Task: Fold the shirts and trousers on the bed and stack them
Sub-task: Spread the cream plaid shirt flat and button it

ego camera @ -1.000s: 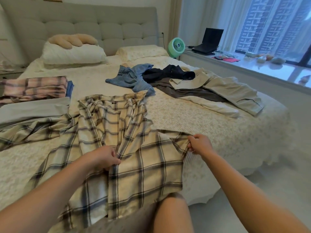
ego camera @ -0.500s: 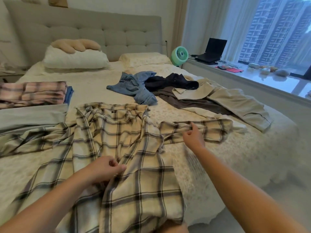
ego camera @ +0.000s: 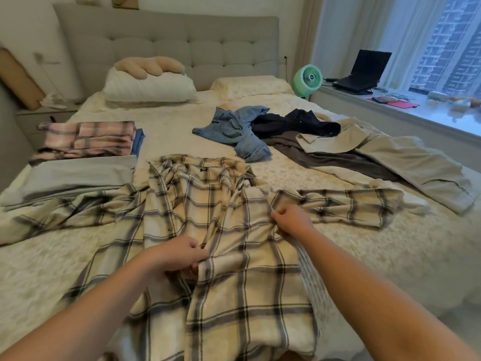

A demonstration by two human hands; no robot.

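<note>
**A:** Where is the shirt being folded?

**B:** A cream plaid flannel shirt [ego camera: 221, 230] lies spread, front up, on the near part of the bed [ego camera: 390, 256], collar toward twelve o'clock, one sleeve stretched to nine o'clock and the other to three o'clock.

**A:** What are the hands doing?

**B:** The left hand [ego camera: 179, 254] pinches the front placket near the shirt's middle, fingers curled round the cloth. The right hand [ego camera: 291, 221] grips the fabric where the three o'clock sleeve joins the body.

**A:** And the rest of the laundry?

**B:** At ten o'clock, a folded pink plaid shirt [ego camera: 88, 139] sits behind folded grey trousers [ego camera: 73, 178]. At one o'clock lie unfolded blue jeans [ego camera: 239, 131], a dark navy garment [ego camera: 299, 123], a brown garment [ego camera: 338, 160] and beige trousers [ego camera: 406, 157].
</note>
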